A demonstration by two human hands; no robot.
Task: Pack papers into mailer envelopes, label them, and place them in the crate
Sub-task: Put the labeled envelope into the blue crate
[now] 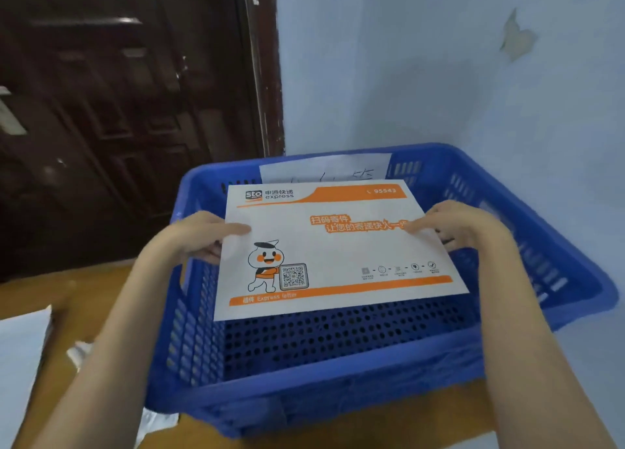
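Both hands, left (199, 235) and right (463, 227), pinched the mailer envelope's (331, 249) side edges flat above the blue crate (338, 391), where uneven release could tip it against a wall.

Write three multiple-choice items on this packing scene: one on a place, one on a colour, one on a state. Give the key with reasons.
1. Where is the envelope?
A. Flat on the table
B. Held over the crate
C. Leaning on the door

2. What colour is the crate?
A. Blue
B. Green
C. Grey

3. How is the envelope held?
A. Left hand only
B. Right hand only
C. Both hands, one at each side edge

Key: B, the crate's perforated floor shows below it; A, its walls and rim are blue; C, a thumb lies on each side.
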